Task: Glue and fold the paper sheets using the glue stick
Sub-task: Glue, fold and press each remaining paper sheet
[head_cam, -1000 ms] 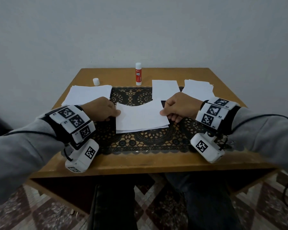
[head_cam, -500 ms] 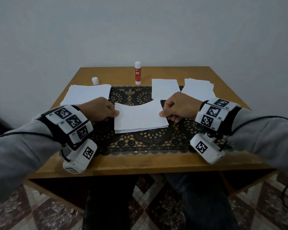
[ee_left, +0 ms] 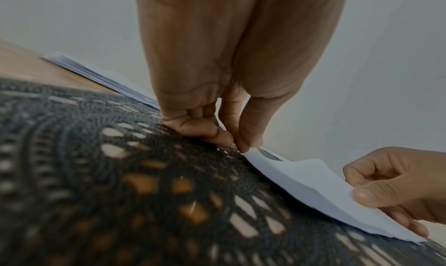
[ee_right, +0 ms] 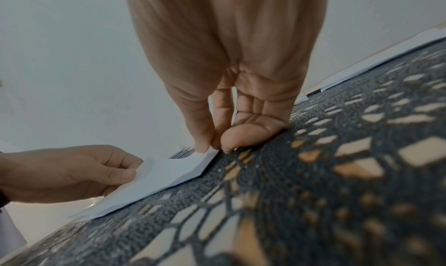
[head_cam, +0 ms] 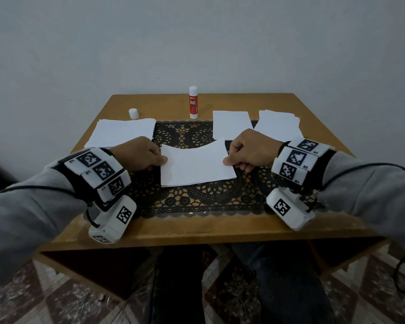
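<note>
- A stack of white paper [head_cam: 123, 132] lies at the left of the wooden table [head_cam: 197, 226], its right edge on the black lace mat [head_cam: 197, 197].
- A small white cap [head_cam: 133, 113] stands on the bare wood just behind that stack.
- The left hand [head_cam: 139, 155] pinches the left edge of the folded sheet [head_cam: 195, 163] between thumb and forefinger, the other fingers curled under and resting on the mat.
- The folded sheet is at the middle of the mat; its near edge lies flat while the top layer bows up, sagging in the middle between the two hands.
- The glue stick [head_cam: 193, 102] stands upright and uncapped at the back of the table, behind the mat and well apart from both hands.
- A single white sheet [head_cam: 232, 122] lies behind the right hand.
- The right hand [head_cam: 250, 152] pinches the sheet's right edge, thumb on top, fingers curled below.
- Another paper stack [head_cam: 277, 125] lies at the far right.
</note>
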Demonstrator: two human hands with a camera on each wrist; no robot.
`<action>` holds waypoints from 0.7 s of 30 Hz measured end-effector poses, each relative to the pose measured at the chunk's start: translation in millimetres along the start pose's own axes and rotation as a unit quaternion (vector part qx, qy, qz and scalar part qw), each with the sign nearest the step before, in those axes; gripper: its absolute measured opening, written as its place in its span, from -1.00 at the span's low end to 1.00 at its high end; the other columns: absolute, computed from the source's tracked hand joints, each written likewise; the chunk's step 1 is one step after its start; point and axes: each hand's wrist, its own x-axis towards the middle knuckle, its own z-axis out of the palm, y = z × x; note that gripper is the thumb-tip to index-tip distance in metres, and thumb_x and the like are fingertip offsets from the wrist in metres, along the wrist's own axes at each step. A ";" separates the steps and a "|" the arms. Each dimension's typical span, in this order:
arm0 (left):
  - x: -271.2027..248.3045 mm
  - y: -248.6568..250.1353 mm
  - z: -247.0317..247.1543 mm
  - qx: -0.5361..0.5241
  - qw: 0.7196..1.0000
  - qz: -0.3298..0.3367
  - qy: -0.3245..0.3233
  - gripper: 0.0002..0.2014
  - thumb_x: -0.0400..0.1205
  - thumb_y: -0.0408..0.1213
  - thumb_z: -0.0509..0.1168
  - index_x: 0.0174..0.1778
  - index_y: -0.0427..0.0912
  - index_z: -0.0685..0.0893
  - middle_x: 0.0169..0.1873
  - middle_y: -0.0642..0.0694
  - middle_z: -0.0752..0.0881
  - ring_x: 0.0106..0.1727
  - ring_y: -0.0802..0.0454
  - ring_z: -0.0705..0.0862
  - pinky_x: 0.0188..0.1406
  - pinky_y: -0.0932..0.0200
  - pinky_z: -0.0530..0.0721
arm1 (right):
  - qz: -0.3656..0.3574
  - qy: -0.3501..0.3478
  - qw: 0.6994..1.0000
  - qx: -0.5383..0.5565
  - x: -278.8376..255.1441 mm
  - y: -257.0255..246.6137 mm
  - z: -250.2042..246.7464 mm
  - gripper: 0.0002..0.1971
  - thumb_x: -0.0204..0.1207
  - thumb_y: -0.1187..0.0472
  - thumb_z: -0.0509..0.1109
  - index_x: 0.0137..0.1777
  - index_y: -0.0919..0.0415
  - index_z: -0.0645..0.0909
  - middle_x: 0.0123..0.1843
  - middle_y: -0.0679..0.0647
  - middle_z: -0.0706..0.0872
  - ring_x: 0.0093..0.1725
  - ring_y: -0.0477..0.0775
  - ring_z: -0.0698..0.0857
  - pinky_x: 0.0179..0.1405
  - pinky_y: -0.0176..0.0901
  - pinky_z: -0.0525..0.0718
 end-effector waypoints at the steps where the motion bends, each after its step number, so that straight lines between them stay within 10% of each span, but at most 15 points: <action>1: -0.3 0.1 0.0 -0.001 1.000 0.000 0.000 -0.69 0.66 -0.17 0.31 -0.41 -0.17 0.59 -0.40 -0.09 0.61 -0.36 0.07 0.51 -0.30 0.18 0.47 | 0.001 0.000 1.000 -0.003 0.1 -0.6 0.0 -0.75 0.48 0.21 0.55 -0.36 0.26 0.62 -0.37 0.10 0.71 -0.39 -0.01 0.67 -0.39 -0.25 0.68; 13: -2.5 7.1 3.9 0.045 0.999 -0.011 0.018 -0.73 0.55 -0.17 0.44 -0.37 -0.18 0.56 -0.35 -0.07 0.60 -0.34 0.09 0.49 -0.38 0.22 0.40 | 0.006 0.016 0.991 -0.134 -4.8 -15.8 6.3 -0.77 0.50 0.17 0.53 -0.26 0.26 0.57 -0.38 0.16 0.71 -0.41 0.08 0.69 -0.38 -0.22 0.67; 18: -11.0 16.5 12.2 0.085 0.993 -0.027 0.076 -0.28 0.52 -0.14 0.47 0.44 -0.24 0.17 0.20 -0.25 0.51 0.21 -0.22 0.58 0.01 0.00 0.57 | -0.052 0.049 0.953 -0.296 -14.0 -27.0 16.7 -0.78 0.57 0.18 0.40 0.13 0.19 0.46 0.15 0.18 0.61 0.04 0.16 0.60 -0.07 -0.03 0.60; 21: -23.0 20.3 25.0 0.296 0.953 0.047 0.051 -0.36 0.67 -0.01 0.21 0.60 -0.04 0.07 0.56 -0.26 0.17 0.53 -0.30 0.25 0.40 -0.27 0.40 | -0.078 0.021 0.898 -0.432 -20.3 -43.3 27.1 -0.69 0.62 0.27 0.27 0.34 0.23 0.46 0.30 0.22 0.46 0.32 0.28 0.48 0.14 0.12 0.56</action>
